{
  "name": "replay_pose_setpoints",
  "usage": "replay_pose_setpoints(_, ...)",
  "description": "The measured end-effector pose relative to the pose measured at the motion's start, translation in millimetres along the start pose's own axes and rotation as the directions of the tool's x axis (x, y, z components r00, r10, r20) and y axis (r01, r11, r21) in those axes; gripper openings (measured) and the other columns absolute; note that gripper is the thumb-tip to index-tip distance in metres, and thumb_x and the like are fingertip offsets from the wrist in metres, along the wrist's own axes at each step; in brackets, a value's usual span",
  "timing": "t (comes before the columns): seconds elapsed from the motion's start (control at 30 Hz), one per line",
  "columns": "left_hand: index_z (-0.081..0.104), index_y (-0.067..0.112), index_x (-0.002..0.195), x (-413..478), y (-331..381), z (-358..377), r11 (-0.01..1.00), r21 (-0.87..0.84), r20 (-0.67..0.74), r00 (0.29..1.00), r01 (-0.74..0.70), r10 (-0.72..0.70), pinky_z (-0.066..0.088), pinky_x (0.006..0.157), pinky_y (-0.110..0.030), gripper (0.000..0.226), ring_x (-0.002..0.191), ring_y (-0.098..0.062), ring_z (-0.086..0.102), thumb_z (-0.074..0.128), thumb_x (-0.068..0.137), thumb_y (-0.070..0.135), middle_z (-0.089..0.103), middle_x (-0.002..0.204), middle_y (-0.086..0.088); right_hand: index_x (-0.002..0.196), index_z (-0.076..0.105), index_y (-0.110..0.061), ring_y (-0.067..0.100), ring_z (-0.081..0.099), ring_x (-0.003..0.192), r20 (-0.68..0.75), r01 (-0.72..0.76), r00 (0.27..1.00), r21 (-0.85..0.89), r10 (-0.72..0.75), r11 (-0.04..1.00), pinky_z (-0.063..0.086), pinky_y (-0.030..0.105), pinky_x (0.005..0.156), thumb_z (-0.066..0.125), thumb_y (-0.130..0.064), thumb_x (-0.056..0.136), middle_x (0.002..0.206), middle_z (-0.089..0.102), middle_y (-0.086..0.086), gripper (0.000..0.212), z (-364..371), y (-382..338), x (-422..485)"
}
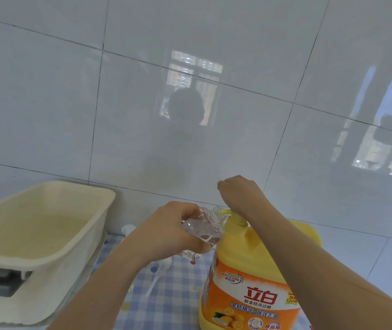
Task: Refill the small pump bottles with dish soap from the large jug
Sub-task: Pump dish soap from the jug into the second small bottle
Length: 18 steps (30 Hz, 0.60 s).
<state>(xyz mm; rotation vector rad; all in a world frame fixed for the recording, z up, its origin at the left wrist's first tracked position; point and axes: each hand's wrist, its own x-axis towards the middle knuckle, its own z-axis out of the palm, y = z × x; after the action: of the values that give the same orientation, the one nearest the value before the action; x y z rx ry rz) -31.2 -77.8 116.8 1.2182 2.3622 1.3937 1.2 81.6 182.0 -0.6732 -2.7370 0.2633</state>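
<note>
Cream plastic basin [54, 270] sits left on the blue-checked cloth [166, 294], apart from the work; large yellow jug w/ orange label [252, 282] stands upright at right; left hand [166, 229] grips the small clear plastic bottle [202, 227], tilted, open threaded neck right at the jug's yellow pump spout [228, 213]; right hand [238, 194] rests atop the pump head, can't tell how its fingers lie. Best approach, probably: keep neck under spout tip; press slow, full strokes; hold bottle steady vs drips.

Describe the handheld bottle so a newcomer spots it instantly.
Find the big yellow jug with the orange label at lower right. Left of its pump, the left hand grips a small tilted bottle, open threaded neck at the spout. Unlike jug and cream basin, it is transparent.
</note>
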Motion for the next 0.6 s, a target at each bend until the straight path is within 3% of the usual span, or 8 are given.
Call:
replay_pose_setpoints(0.3,0.07,0.03,0.102,0.3,1.5,-0.4,1.0,-0.022,0.014,1.0,-0.006,0.007,0.059,0.085,-0.035,0.032,0.089,-0.004,0.068,0.081,0.072,0.026,0.073,0.096,0.013,0.107,0.059,-0.004,0.024,0.046,0.085,0.009,-0.003,1.0,-0.019,0.003,1.0,0.037,0.033,0.074,0.031,-0.023,0.1,0.112,0.062,0.017,0.035,3.6,2.0,6.6)
replay_pose_setpoints(0.5,0.071,0.03,0.101,2.2,-0.9,-0.2,0.997,-0.074,0.031,1.0,0.005,-0.003,0.062,0.077,-0.03,0.031,0.086,-0.007,0.07,0.081,0.073,0.023,0.074,0.095,0.011,0.11,0.061,-0.004,0.024,0.048,0.086,0.021,-0.019,1.0,0.02,0.019,1.0,0.04,0.033,0.075,0.035,-0.024,0.098,0.114,0.063,0.016,0.035,3.0,1.0,8.2)
replay_pose_setpoints(0.6,0.071,0.027,0.101,2.7,-0.8,0.3,0.995,-0.103,0.039,0.999,0.005,-0.001,0.062,0.076,-0.031,0.031,0.087,-0.011,0.071,0.081,0.072,0.02,0.074,0.095,0.008,0.114,0.06,-0.002,0.032,0.057,0.099,0.039,-0.023,0.999,0.03,0.022,0.999,0.04,0.033,0.077,0.034,-0.021,0.098,0.116,0.062,0.017,0.036,0.6,-1.1,8.2)
